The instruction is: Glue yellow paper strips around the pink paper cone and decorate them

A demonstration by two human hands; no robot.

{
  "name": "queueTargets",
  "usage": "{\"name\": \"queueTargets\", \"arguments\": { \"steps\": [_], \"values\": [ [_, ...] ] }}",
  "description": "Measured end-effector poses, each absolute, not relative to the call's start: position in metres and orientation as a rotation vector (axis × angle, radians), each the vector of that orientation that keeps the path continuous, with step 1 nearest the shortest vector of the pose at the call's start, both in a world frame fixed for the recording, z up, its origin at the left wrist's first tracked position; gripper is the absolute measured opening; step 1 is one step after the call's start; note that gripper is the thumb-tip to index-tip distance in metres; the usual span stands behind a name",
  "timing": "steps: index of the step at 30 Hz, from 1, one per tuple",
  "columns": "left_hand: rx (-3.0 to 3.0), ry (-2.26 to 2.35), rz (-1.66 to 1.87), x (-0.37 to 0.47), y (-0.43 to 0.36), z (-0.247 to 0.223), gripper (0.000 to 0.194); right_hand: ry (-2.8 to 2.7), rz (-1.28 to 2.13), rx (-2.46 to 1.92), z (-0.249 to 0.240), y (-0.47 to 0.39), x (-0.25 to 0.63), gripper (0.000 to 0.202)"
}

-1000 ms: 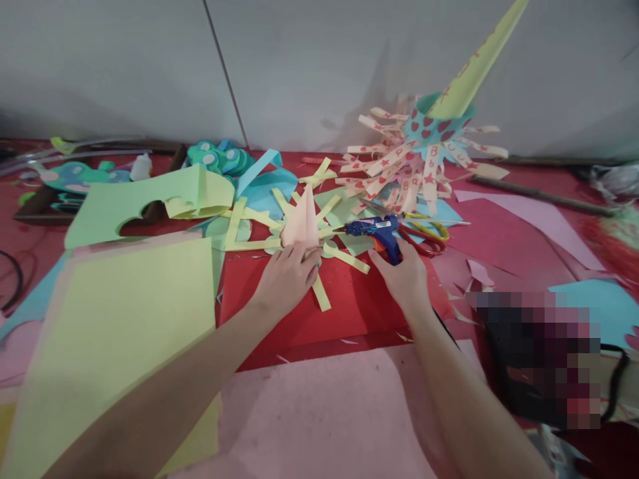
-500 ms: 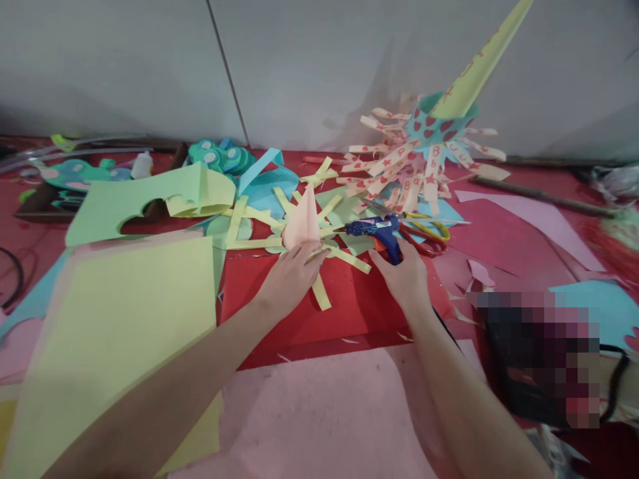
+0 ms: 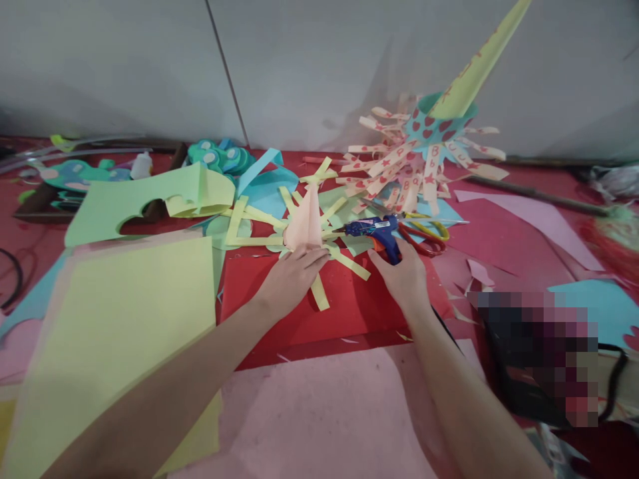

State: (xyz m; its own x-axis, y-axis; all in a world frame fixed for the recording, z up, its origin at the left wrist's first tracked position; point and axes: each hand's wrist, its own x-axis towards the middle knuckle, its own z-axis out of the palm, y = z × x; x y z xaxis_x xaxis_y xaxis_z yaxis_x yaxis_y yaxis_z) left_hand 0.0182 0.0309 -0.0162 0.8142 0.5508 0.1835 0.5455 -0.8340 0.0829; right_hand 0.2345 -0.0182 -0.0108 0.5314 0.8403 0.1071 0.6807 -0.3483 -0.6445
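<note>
My left hand [image 3: 299, 269] closes its fingers around the near base of a pale pink paper cone [image 3: 305, 219], which points up and away. Around that base, flat yellow paper strips [image 3: 319, 293] fan out like rays. In my right hand [image 3: 403, 276] is a blue hot glue gun [image 3: 375, 229] with an orange trigger. Its nozzle points left and lies close to the right side of the cone; I cannot tell whether it touches. Beneath the strips is a red sheet [image 3: 269, 319]. Scissors with red and yellow handles [image 3: 433, 233] lie just behind the glue gun.
A heart-dotted blue paper ring with a tall yellow cone [image 3: 462, 86] and lettered strips stands at the back right. Yellow card [image 3: 140, 332] and cut green card [image 3: 134, 199] lie on the left. A stick [image 3: 539, 194] rests at right, before the grey wall [image 3: 150, 73].
The pink cone and its strips have shifted slightly, and my left fingers have moved a little on the base. The glue gun stays nearly in place.
</note>
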Motion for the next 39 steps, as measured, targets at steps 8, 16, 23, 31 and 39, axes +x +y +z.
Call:
{"name": "queueTargets", "arguments": {
  "steps": [8, 16, 23, 31, 39],
  "values": [
    [3.077, 0.874, 0.422, 0.018, 0.026, -0.010, 0.038, -1.236, 0.304, -2.116, -0.013, -0.018, 0.235, 0.046],
    [3.087, 0.794, 0.498, 0.018, 0.027, -0.013, 0.036, -1.228, 0.330, -2.141, -0.010, -0.018, 0.234, 0.048],
    [3.046, 0.779, 0.523, 0.017, 0.029, -0.017, 0.040, -1.226, 0.331, -2.135, -0.010, -0.018, 0.234, 0.049],
    [2.942, 0.769, 0.492, 0.015, 0.029, -0.023, 0.046, -1.228, 0.332, -2.129, -0.010, -0.018, 0.234, 0.049],
    [2.985, 0.876, 0.577, 0.020, 0.026, -0.016, 0.036, -1.217, 0.344, -2.136, -0.009, -0.018, 0.234, 0.051]
  ]
}}
